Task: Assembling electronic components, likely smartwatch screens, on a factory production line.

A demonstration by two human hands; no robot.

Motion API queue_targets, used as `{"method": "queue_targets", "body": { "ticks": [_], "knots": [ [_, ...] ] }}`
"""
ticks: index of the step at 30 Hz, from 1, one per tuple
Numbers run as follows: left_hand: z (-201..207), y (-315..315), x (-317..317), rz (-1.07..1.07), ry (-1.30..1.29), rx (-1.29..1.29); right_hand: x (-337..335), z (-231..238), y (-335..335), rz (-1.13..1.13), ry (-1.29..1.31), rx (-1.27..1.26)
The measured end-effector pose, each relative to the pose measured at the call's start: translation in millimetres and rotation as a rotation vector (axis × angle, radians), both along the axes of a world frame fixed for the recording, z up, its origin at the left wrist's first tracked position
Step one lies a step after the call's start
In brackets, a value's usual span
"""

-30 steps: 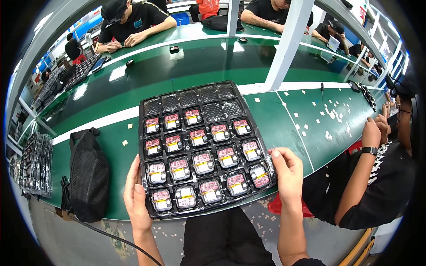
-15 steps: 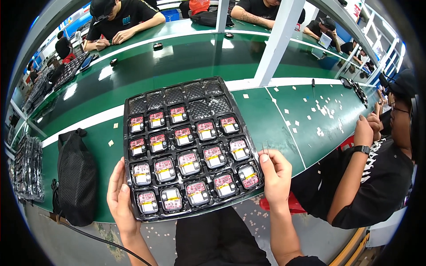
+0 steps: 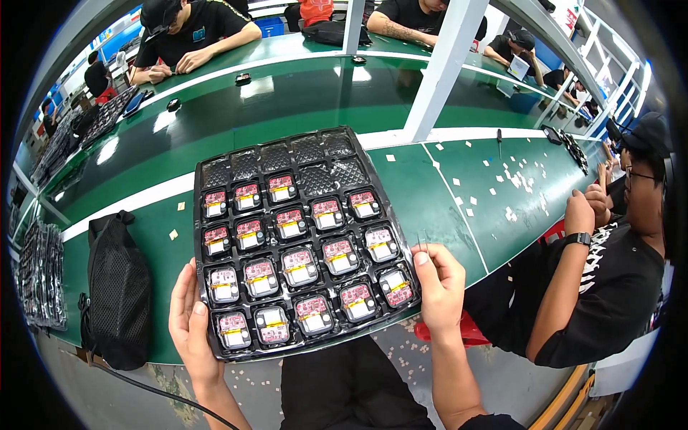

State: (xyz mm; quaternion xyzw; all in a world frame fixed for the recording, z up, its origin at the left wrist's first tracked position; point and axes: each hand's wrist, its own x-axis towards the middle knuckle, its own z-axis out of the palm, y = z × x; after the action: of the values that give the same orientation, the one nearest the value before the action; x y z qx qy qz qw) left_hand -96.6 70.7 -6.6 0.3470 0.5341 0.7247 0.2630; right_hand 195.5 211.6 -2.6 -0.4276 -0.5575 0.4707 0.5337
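Observation:
I hold a black plastic tray [image 3: 273,156] up over the front edge of the green bench, tilted so its pockets face me. Several small square devices [image 3: 298,266] sit in its pockets, each with a red circuit board, a silver block and yellow tape. Toward the far end, several pockets hold nothing. My left hand [image 3: 192,322] grips the tray's left side near the lower corner, thumb on the rim. At the right edge my right hand [image 3: 441,287] closes on the tray. Thin metal prongs, like tweezers [image 3: 423,242], stick up from its fingers.
A black mesh bag [image 3: 118,290] lies left, beside stacked trays [image 3: 41,276]. Small pale squares [image 3: 510,213] and a screwdriver [image 3: 499,142] lie on the right bench. A white post [image 3: 444,75] rises before the green conveyor [image 3: 301,100]. A co-worker [image 3: 609,272] sits close right; others work across.
The whole view has shifted slightly, moving the scene a little left. Small black devices on the conveyor have moved left somewhat more. Both hands keep their hold on the tray.

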Motion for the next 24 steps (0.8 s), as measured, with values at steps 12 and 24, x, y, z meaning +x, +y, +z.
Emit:
{"method": "queue_targets", "body": {
  "ticks": [12, 24],
  "knots": [
    [0.4, -0.8, 2.6, 0.003, -0.039, 0.026, 0.7, -1.7, -0.3, 0.004, 0.012, 0.008],
    [0.3, 0.7, 2.1, 0.020, -0.021, -0.009, 1.5, -1.1, 0.0, -0.009, -0.025, 0.039]
  ]
}}
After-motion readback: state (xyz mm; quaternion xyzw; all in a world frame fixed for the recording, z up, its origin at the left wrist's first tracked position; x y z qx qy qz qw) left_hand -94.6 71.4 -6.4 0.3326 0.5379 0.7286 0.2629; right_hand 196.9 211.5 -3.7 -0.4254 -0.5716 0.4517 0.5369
